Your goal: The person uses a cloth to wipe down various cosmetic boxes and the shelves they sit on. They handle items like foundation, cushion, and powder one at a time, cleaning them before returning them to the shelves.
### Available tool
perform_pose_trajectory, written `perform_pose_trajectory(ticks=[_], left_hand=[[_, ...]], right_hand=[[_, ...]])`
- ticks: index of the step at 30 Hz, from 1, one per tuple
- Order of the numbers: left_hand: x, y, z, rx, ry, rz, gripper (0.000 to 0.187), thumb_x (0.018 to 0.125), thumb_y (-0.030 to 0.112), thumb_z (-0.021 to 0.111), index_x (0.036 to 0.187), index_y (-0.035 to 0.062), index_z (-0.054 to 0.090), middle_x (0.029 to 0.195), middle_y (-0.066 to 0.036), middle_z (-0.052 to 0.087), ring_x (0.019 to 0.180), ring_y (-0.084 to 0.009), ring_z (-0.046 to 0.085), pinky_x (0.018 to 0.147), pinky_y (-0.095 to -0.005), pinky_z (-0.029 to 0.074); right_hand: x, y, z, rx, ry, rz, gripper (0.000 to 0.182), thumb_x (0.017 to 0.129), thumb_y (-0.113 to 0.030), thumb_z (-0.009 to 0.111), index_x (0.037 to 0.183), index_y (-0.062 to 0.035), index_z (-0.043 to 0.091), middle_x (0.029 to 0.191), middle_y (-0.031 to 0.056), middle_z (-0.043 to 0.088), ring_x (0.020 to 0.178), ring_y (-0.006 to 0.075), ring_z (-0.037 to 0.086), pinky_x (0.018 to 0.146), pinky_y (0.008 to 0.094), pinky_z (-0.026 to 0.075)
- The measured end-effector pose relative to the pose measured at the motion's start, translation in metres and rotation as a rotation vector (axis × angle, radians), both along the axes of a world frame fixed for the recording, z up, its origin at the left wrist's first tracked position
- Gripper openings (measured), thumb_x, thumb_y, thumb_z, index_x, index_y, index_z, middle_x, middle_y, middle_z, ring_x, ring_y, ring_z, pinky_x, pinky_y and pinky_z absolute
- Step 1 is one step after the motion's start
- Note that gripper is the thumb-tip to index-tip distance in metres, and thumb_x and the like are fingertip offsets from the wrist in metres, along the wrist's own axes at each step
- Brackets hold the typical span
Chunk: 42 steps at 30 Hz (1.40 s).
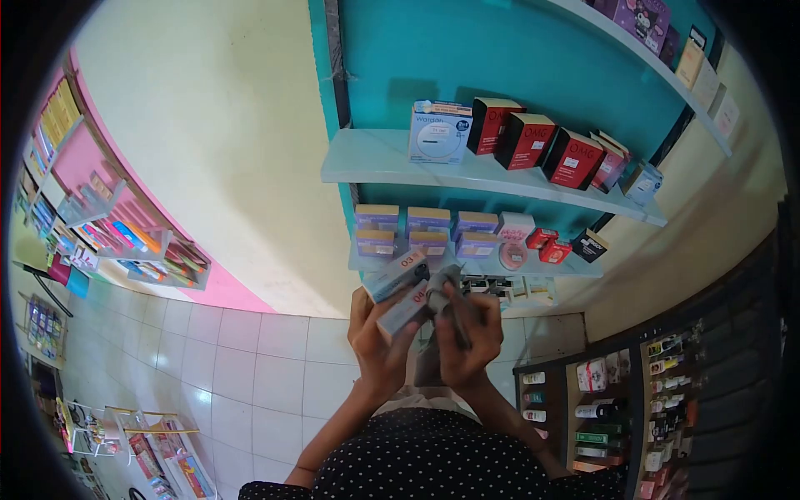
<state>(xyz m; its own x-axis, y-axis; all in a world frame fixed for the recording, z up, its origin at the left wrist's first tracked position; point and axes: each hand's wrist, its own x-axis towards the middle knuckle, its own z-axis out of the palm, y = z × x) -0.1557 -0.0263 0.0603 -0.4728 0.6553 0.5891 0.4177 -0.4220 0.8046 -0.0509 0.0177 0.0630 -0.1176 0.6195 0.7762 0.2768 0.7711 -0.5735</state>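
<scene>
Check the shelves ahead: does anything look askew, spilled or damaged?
Nothing looks spilled or damaged. The black box at the right end of the lower shelf looks askew against the neat rows of purple boxes, though lens distortion may exaggerate it.

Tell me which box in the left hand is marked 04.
The lower box, nearer the dotted top; the upper box is marked 03 instead.

Held boxes (pixel 396 277): smooth paperboard. Right of them, matt, creased cloth (pixel 438 290); above them, a glossy shelf (pixel 367 158); below left, shiny floor tiles (pixel 275 408).
</scene>
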Motion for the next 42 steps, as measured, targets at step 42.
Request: perform_pose_trajectory(ticks=[42], left_hand=[[0.031,0.004,-0.015,0.017,0.259,-0.122,0.032,0.056,0.006,0.069,0.085,-0.0014,0.059,0.107,-0.017,0.046,0.096,-0.0316,0.050,0.074,-0.0350,0.046]], right_hand=[[0.047,-0.017,0.006,0.083,-0.107,0.013,0.034,0.062,-0.012,0.064,0.096,-0.0061,0.062,0.075,0.0085,0.049,0.065,0.0175,0.049,0.054,0.0250,0.042]])
